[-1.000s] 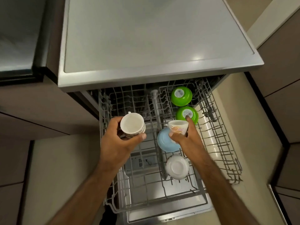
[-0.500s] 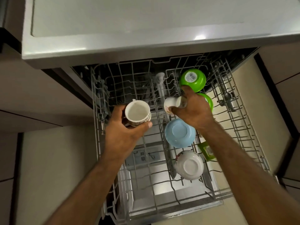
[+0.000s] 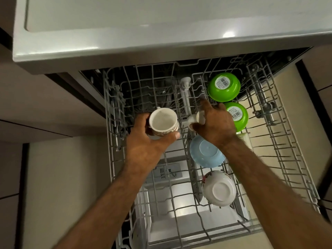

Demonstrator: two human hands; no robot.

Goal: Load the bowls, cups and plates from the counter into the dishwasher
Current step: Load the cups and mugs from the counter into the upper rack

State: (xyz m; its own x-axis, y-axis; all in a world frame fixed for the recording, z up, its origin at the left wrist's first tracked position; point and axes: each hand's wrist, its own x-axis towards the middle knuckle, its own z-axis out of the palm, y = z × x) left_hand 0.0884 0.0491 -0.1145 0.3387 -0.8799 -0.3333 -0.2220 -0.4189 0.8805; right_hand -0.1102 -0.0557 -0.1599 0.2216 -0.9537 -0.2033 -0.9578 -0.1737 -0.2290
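Note:
My left hand grips a white patterned cup, mouth up, above the left half of the pulled-out dishwasher rack. My right hand holds a second white cup tipped on its side, low among the tines right of the rack's centre spine. Upside down along the right half of the rack sit two green bowls, a light blue bowl and a white flowered bowl. Most of the second cup is hidden under my palm.
The grey counter top overhangs the rack's back. A grey spray tube runs down the rack's middle. The open dishwasher door lies below the rack. Dark cabinet fronts stand at the right, beige floor at the left.
My right hand has turned its cup from upright onto its side and lowered it toward the tines beside the green bowls. My left hand kept its cup upright. The view moved closer.

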